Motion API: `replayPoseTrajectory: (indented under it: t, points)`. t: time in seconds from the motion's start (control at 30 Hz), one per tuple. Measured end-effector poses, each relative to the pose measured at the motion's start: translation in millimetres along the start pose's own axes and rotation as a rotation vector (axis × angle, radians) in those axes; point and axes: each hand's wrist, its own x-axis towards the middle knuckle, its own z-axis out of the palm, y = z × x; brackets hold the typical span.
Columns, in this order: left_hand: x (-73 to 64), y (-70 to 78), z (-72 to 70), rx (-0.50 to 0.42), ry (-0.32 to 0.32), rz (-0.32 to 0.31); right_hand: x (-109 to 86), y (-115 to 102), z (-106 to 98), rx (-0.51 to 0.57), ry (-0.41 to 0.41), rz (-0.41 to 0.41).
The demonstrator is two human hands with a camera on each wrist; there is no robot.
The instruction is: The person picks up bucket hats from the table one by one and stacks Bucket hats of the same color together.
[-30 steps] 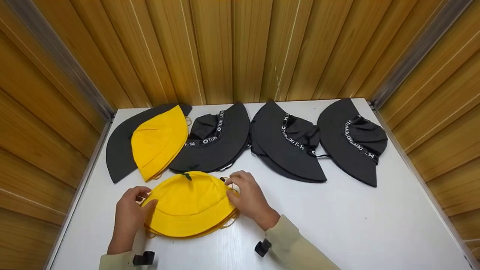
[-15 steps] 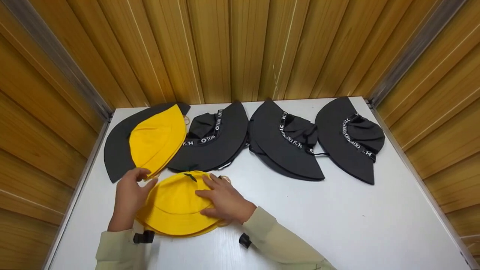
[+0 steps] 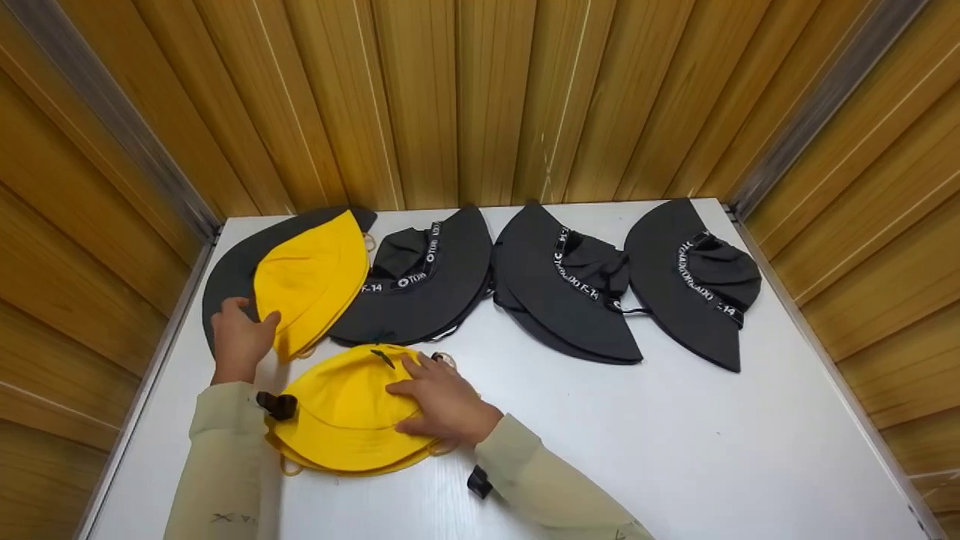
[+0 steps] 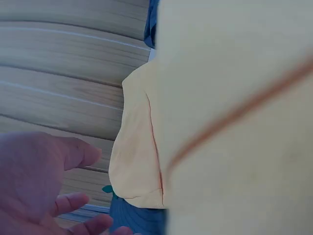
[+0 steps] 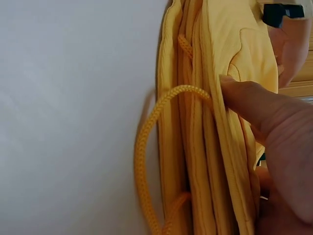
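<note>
A folded yellow bucket hat [image 3: 311, 274] lies on a black hat [image 3: 229, 277] at the back left. My left hand [image 3: 244, 341] is at its lower left edge, thumb and fingers apart, above the black brim. Nearer to me lies a flattened stack of yellow hats [image 3: 352, 439] with a green leaf tab on top. My right hand [image 3: 446, 401] rests spread on the right side of this stack. In the right wrist view the thumb [image 5: 249, 100] touches the top brim, and a cord loop [image 5: 142, 152] hangs from the layered brims.
Black hats with lettered bands stand in a row along the back: one at centre left [image 3: 420, 315], an overlapping pair in the middle [image 3: 555, 315], and one at the right [image 3: 675, 300]. Wood-patterned panels [image 3: 495, 97] wall in the white table [image 3: 675, 450].
My left hand has left the front yellow stack's edge and moved up to the back yellow hat. My right hand has shifted left from the stack's right edge onto its top.
</note>
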Motion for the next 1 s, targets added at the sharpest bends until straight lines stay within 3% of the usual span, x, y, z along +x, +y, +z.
replayPoseTrajectory:
  t: [0.2, 0.3, 0.37, 0.47, 0.67, 0.83, 1.0]
  points:
    - [13.9, -12.9, -1.2, -0.266, -0.138, -0.202, 2.8, -2, 1, 0.005, -0.02, 0.025]
    - [18.0, -18.9, 1.3, -0.386, -0.152, -0.264, 3.0, -1, 1, 0.005, -0.023, 0.027]
    - [20.2, -20.5, 3.4, -0.437, -0.121, -0.29, 2.8, 0, 1, 0.007, -0.019, 0.026]
    - [22.7, -20.0, 4.7, -0.521, -0.097, -0.307, 2.8, 1, 1, 0.013, -0.016, 0.024]
    - [23.7, -10.7, 8.7, -0.785, -0.098, -0.336, 2.2, 1, 1, 0.031, -0.027, 0.041]
    - [23.3, 2.1, 15.3, -0.774, -0.09, -0.344, 2.6, 0, 2, 0.044, -0.037, 0.056]
    - [22.2, 14.0, 16.6, -0.855, -0.195, -0.352, 2.0, 1, 2, 0.009, -0.015, 0.031]
